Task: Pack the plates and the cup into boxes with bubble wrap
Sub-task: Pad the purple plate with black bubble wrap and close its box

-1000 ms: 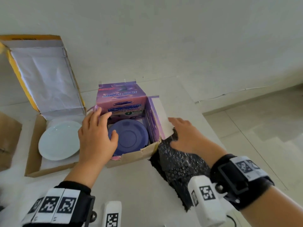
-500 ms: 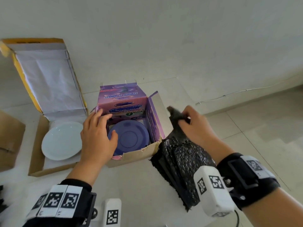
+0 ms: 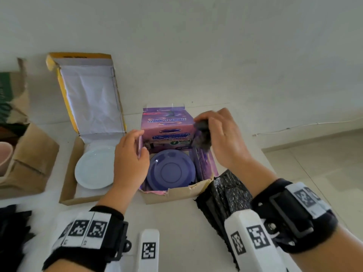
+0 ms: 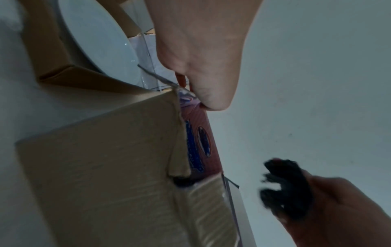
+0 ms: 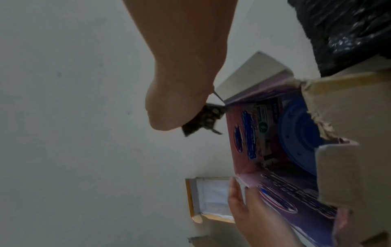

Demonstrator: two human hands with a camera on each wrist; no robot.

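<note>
A purple plate lies flat inside the open purple box, also seen as the plate in the right wrist view. My left hand grips the box's left flap between thumb and fingers. My right hand pinches a sheet of black bubble wrap and holds it above the box's right side; the sheet hangs crumpled from the fingers. A white plate sits in the flat brown box to the left. A pink cup shows at the far left edge.
A stack of black bubble wrap lies on the white table right of the purple box. More black wrap lies at the lower left. A brown paper bag stands beside the cup. The table's right edge drops to a tiled floor.
My right hand has lifted a black sheet off the stack and carried it up and left, over the purple box's right side. My left hand stays on the left flap.
</note>
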